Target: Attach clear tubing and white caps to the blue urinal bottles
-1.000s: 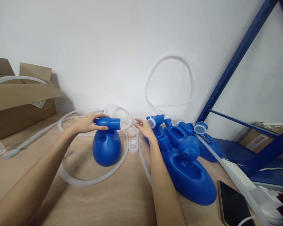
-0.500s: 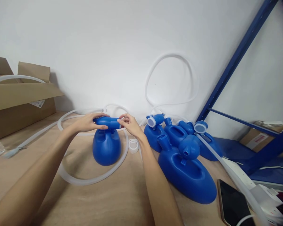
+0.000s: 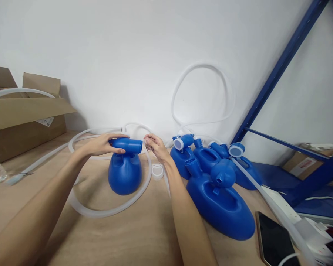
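Note:
A blue plastic urinal bottle (image 3: 124, 175) stands on the table in front of me. Its tubular neck lies level across the top, with the uncapped mouth facing right. My left hand (image 3: 104, 144) is wrapped round the rear of that neck, thumb at the near side. Just right of the mouth, apart from it, my right hand (image 3: 155, 145) is closed in a pinch. A small whitish piece shows at its fingertips, mostly hidden. Below that hand a white flip cap (image 3: 157, 171) lies on the table. A translucent hose (image 3: 108, 213) loops around the bottle.
To the right are several more blue urinal bottles (image 3: 220, 210), some with white caps. Another hose (image 3: 269, 199) runs past a phone (image 3: 276, 238) at the lower right. An open cardboard box (image 3: 24, 118) stands on the left. A blue metal rack (image 3: 280, 70) rises at the right.
My right hand has drawn slightly away from the bottle's mouth to the right, leaving a gap. My left hand keeps its hold on the neck.

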A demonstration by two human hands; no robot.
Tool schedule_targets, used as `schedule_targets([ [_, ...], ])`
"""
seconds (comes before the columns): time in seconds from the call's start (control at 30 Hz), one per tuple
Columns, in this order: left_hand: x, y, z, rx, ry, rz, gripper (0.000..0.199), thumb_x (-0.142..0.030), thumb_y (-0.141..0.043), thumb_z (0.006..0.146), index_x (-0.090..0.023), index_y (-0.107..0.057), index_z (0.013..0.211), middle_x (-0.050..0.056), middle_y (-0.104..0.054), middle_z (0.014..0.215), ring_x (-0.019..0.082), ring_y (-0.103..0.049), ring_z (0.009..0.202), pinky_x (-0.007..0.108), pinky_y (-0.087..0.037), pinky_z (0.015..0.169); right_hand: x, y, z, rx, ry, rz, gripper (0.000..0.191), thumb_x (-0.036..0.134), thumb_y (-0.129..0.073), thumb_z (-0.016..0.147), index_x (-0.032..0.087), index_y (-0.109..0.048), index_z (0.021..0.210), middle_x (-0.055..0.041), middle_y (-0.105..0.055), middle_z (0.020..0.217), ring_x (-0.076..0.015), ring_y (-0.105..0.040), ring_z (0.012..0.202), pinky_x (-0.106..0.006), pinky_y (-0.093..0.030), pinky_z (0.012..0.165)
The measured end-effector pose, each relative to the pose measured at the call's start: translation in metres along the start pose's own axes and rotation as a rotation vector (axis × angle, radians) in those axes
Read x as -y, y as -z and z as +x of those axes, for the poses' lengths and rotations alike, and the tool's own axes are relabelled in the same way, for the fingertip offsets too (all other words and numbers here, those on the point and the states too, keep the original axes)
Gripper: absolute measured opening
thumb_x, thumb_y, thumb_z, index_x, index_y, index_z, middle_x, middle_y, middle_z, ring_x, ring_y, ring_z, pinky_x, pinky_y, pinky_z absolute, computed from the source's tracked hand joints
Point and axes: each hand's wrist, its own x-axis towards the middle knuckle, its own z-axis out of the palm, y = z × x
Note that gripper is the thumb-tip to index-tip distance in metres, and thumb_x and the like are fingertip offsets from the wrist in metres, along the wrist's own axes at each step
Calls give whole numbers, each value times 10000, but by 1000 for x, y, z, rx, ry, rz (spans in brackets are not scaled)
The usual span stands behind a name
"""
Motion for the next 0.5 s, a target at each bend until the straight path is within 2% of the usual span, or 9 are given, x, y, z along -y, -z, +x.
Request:
schedule_targets([
  [0.13, 0, 1, 1, 1, 22, 11, 894, -811, -698, 696, -267, -666, 1405, 55, -732, 1325, 333, -671, 1176, 345, -521, 989, -2, 28, -5, -61, -21, -186, 296, 490, -581, 919, 212, -622, 1014, 48, -529, 707, -129, -512, 653, -262, -433, 673],
  [0.27, -5, 7, -2, 19, 52, 16, 891, -821, -702, 681, -275, -664, 1384, 59, -719, 1347, 338, -658, 1210, 355, -527, 988, -10, 53, -20, -23, -127, -452, 149, 319, -656, 899, 181, -698, 861, 37, -599, 632, -138, -557, 631, -258, -401, 650],
  [0.4, -2, 18, -6, 45, 102, 65, 873, -811, -733, 639, -283, -682, 1333, 64, -763, 1241, 341, -694, 1151, 360, -548, 941, -25, 56, -29, 59, -221, -644, 185, 204, -636, 923, 166, -711, 759, 12, -644, 616, -145, -612, 638, -259, -411, 662],
  [0.5, -1, 27, -10, 63, 152, 94, 871, -790, -765, 588, -294, -700, 1301, 59, -780, 1191, 345, -717, 1106, 358, -564, 907, -38, 51, -29, 90, -285, -748, 176, 158, -615, 951, 161, -727, 815, 1, -667, 644, -147, -643, 668, -262, -455, 703],
])
